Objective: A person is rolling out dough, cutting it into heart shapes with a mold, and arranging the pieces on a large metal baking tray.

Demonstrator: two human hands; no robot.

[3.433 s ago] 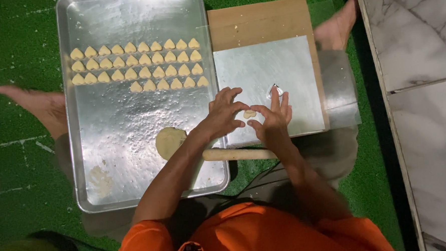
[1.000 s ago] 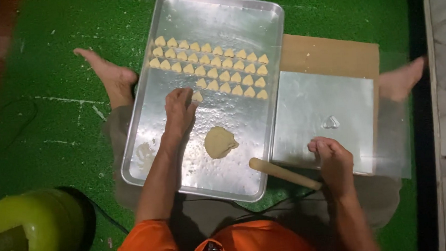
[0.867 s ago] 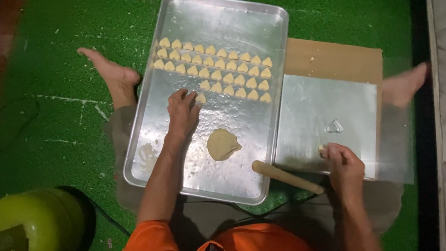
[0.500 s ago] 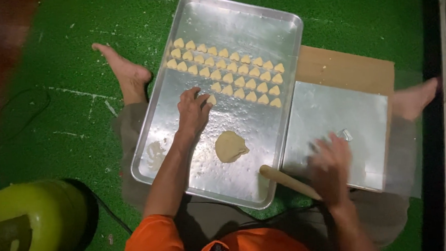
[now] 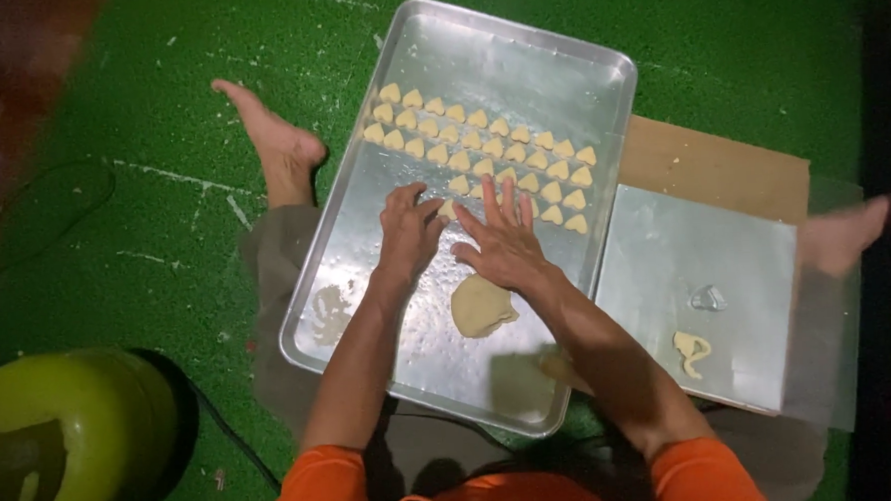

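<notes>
We are seeing the left hand (image 5: 408, 232) and right hand (image 5: 505, 240), fingers apart, grip empty, setting a dough piece (image 5: 448, 209) into the tray (image 5: 368, 314) rows.

We have both arms stretched forward from our orange sleeves, forearms bare and drawing in toward each other so the two hands sit just beside one another. Our left hand (image 5: 410, 232) lies palm down with the fingers curled loosely inward and the thumb pointing toward the other hand. Our right hand (image 5: 505, 240) is flat and open, palm down, fingers spread and pointing away from us, its grip closed on nothing.
</notes>
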